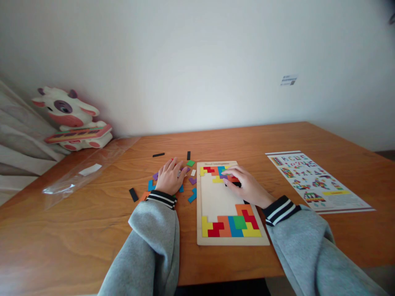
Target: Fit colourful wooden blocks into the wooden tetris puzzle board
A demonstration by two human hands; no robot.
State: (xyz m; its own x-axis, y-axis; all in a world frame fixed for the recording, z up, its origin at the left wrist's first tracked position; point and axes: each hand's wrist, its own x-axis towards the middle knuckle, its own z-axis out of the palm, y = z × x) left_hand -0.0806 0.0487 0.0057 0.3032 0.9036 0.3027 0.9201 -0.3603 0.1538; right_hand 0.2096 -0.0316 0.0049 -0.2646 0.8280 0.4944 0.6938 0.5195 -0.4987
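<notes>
One pale wooden puzzle tray [212,201] lay flat on the smooth, grained orange-brown wooden table [92,230], filled at two ends — a near block of red, yellow, orange, blue and green angular pieces [234,225] and a far row of similar ones. The right hand [245,183] was laid over that far row, its fingers curled onto a piece; which piece was gripped could not be told. The left hand [169,176] was spread flat, fingers released, on the scattered loose pieces [191,196] just left of the tray. Three thin black bars were counted nearby. One printed paper pattern sheet [314,181], one crinkled clear plastic bag [89,168] and one plush cow toy [72,119] were seen farther off.
</notes>
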